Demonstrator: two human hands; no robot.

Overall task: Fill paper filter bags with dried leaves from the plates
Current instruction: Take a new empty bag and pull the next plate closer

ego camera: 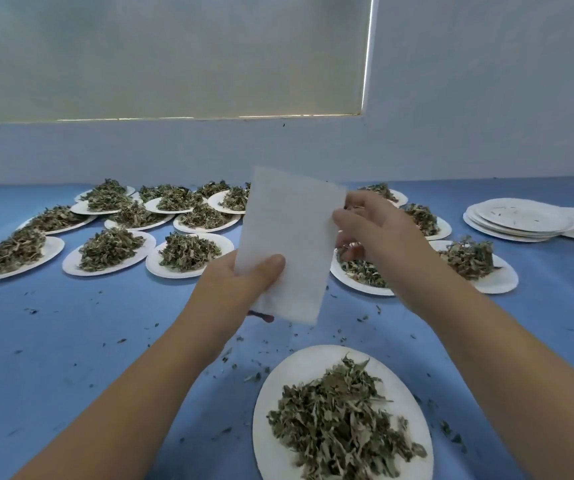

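**Bag upright between both hands, near plate below and to the right**

- White rectangular paper filter bag [289, 244] was held off the blue table cover [105, 341], flat face to the camera. Its long axis ran roughly upright, with the top leaning a little right.
- Left hand [240, 282] gripped the bag's lower left corner. The thumb lay across the front and the other fingers were curled behind, mostly hidden.
- Right hand [372, 230] was at the upper right edge, fingers curled, fingertips pinching the paper there. Whether the mouth had been parted could not be told; the bag looked flat.
- Round white paper plate [268, 393], heaped with dried green-brown leaves [341, 420], sat nearest, below the bag and slightly right. It lay well apart from both hands.
- The right hand was the likelier one to scoop: the heap lay on its side, and the left hand was bearing the bag.
- Judgement: the top edge must be opened first, then leaves brought up from the near plate.
- More filled plates [109, 251] stood far left, and a stack of empty white plates [517, 220] far right.
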